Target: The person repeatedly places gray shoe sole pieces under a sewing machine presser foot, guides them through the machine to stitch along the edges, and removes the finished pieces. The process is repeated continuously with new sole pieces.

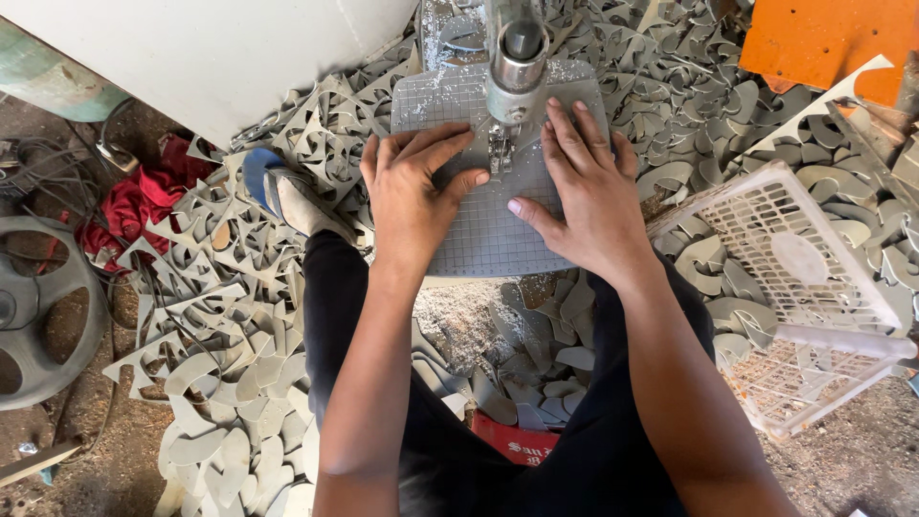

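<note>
At the bottom of the frame, the person's knees in dark trousers spread apart, with a red box (514,442) between them, partly hidden. Grey offcuts (239,383) litter the floor on every side.

Just above, in the middle of the frame, both hands lie flat on a grey gridded sheet (488,235). The left hand (412,196) presses with fingers spread and thumb stretched toward the centre; the right hand (584,191) mirrors it, fingers spread flat, thumb pointing inward. Neither hand grips anything; they pin the sheet down on both sides of the metal cutting head (515,67), which stands over the sheet at upper centre.

The step in hand looks like steadying and guiding the sheet under the cutter. The next move probably calls for sliding the sheet evenly with both palms while thumbs stay clear of the blade.

To the right, a white plastic basket (814,316) tilts over the scraps. At the left edge lies a grey wheel (38,316), cut off, with red cloth (144,196) above it. An orange board (823,38) fills the upper right corner. The blade tip itself is hard to make out.
</note>
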